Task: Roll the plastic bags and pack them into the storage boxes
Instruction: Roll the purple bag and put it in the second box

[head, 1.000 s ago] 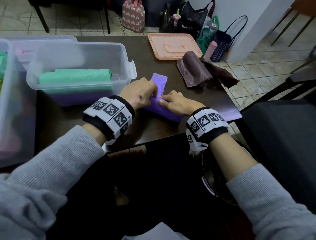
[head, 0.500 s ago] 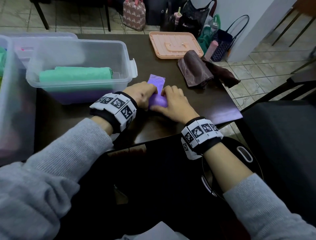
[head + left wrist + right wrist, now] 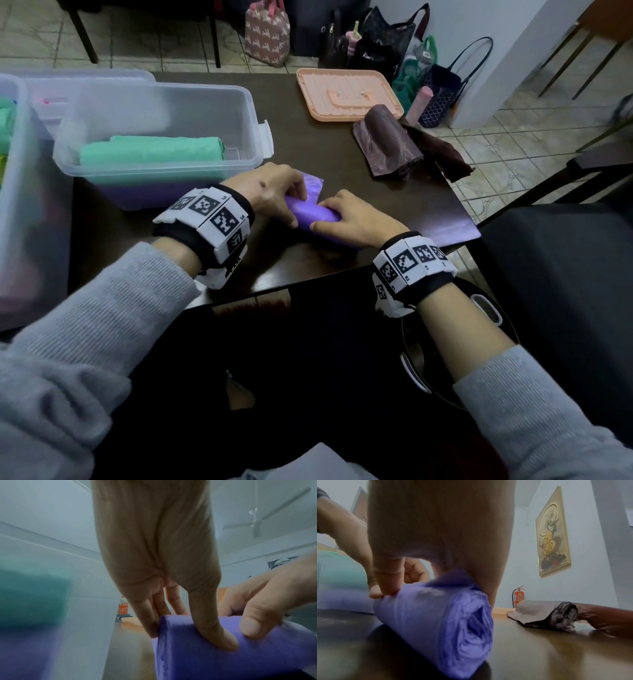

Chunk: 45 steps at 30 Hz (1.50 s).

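Note:
A purple plastic bag (image 3: 310, 214), mostly rolled into a thick roll, lies on the dark table (image 3: 342, 161) near its front edge. A short flat tail (image 3: 313, 181) sticks out behind it. My left hand (image 3: 277, 192) grips the roll's left end, thumb (image 3: 212, 628) on the near side and fingers behind. My right hand (image 3: 352, 216) curls over the right end, whose spiral (image 3: 471, 628) shows in the right wrist view. A clear storage box (image 3: 253, 113) to the left holds a green roll (image 3: 150, 150) above a purple layer.
A loosely rolled brown bag (image 3: 390, 147) lies at the right of the table, with a peach lid (image 3: 346, 94) behind it. More clear boxes (image 3: 20, 205) stand at the far left. Handbags (image 3: 404, 44) crowd the floor beyond the table. A black chair (image 3: 565, 267) stands to the right.
Both hands kept rolling the purple bag forward; the flat tail beyond the roll has grown much shorter and the roll thicker.

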Each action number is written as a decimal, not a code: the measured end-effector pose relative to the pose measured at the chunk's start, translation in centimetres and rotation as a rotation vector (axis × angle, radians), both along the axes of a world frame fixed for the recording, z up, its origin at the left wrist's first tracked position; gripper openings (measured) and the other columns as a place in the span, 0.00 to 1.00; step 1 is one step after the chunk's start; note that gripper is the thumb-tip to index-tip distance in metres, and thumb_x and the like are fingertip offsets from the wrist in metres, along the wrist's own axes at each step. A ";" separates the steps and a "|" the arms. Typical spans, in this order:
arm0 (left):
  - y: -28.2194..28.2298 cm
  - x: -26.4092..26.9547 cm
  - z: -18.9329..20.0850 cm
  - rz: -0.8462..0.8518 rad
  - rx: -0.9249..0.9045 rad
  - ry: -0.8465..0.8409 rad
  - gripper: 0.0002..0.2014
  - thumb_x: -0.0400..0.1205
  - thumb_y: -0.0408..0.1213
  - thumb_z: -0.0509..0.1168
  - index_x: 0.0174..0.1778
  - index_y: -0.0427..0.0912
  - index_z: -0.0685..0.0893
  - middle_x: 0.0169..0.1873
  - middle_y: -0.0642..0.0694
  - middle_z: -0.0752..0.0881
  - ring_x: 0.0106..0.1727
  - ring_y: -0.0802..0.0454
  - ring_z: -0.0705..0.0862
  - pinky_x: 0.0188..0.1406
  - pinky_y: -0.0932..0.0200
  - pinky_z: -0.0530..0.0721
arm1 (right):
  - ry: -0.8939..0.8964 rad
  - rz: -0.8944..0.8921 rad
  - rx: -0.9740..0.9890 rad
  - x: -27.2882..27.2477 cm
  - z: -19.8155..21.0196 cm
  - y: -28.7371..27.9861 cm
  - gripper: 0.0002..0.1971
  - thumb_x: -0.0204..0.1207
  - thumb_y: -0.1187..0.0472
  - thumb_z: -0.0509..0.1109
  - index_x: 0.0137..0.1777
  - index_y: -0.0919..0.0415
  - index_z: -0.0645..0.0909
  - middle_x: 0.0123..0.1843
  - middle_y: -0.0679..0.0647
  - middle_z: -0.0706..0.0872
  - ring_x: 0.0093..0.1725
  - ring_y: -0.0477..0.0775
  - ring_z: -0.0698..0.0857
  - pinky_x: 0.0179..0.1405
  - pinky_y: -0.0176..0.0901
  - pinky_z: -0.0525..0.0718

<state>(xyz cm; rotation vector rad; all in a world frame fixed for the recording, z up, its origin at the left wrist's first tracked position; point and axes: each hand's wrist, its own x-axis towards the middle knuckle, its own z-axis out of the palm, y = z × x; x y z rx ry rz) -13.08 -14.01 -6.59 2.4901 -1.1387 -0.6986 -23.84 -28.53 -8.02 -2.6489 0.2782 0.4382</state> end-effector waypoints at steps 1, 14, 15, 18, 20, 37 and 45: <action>0.0 0.1 0.1 0.007 0.002 0.003 0.26 0.67 0.39 0.80 0.62 0.45 0.83 0.59 0.45 0.84 0.60 0.48 0.82 0.58 0.60 0.77 | 0.017 0.000 -0.004 0.2 0.0 0.0 0.18 0.75 0.43 0.65 0.58 0.53 0.81 0.52 0.55 0.73 0.53 0.54 0.75 0.53 0.40 0.69; 0.5 0.0 -0.2 0.054 -0.026 0.128 0.23 0.77 0.41 0.71 0.67 0.40 0.77 0.63 0.43 0.81 0.61 0.49 0.80 0.61 0.61 0.74 | 0.106 0.042 0.015 0.6 0.6 -0.1 0.19 0.74 0.41 0.70 0.49 0.59 0.79 0.44 0.53 0.79 0.43 0.54 0.78 0.36 0.42 0.70; 0.4 -0.1 -0.2 0.052 -0.004 0.129 0.21 0.79 0.39 0.69 0.67 0.40 0.77 0.64 0.43 0.81 0.63 0.48 0.79 0.62 0.60 0.74 | 0.143 0.042 0.024 0.8 0.9 -0.3 0.20 0.74 0.41 0.70 0.50 0.59 0.80 0.44 0.53 0.80 0.42 0.53 0.78 0.35 0.40 0.70; 0.4 -0.3 0.0 0.041 0.027 0.114 0.16 0.82 0.36 0.64 0.66 0.40 0.78 0.62 0.41 0.81 0.62 0.45 0.79 0.59 0.60 0.73 | 0.190 -0.007 0.051 1.4 1.2 -0.6 0.30 0.70 0.42 0.74 0.66 0.58 0.74 0.57 0.50 0.79 0.53 0.48 0.78 0.48 0.38 0.73; 0.3 -0.3 0.0 0.037 0.029 0.120 0.16 0.82 0.37 0.64 0.67 0.39 0.78 0.63 0.41 0.81 0.63 0.45 0.79 0.59 0.60 0.73 | 0.177 -0.042 0.082 1.8 1.3 -0.5 0.40 0.66 0.42 0.77 0.73 0.58 0.66 0.66 0.50 0.75 0.63 0.48 0.76 0.61 0.38 0.72; 3.4 -1.2 -1.3 0.439 -0.318 0.681 0.11 0.83 0.43 0.63 0.51 0.38 0.80 0.51 0.41 0.83 0.50 0.50 0.82 0.55 0.58 0.82 | 0.087 0.103 0.051 2.4 1.0 2.5 0.16 0.71 0.44 0.74 0.46 0.56 0.79 0.34 0.48 0.79 0.32 0.44 0.75 0.30 0.36 0.68; 8.5 -0.5 -0.9 1.156 -0.901 1.200 0.38 0.78 0.49 0.68 0.80 0.41 0.58 0.78 0.26 0.56 0.78 0.31 0.61 0.58 0.42 0.81 | 0.125 0.234 -0.049 3.5 1.9 6.4 0.16 0.73 0.45 0.72 0.33 0.49 0.71 0.33 0.45 0.74 0.38 0.51 0.75 0.29 0.36 0.66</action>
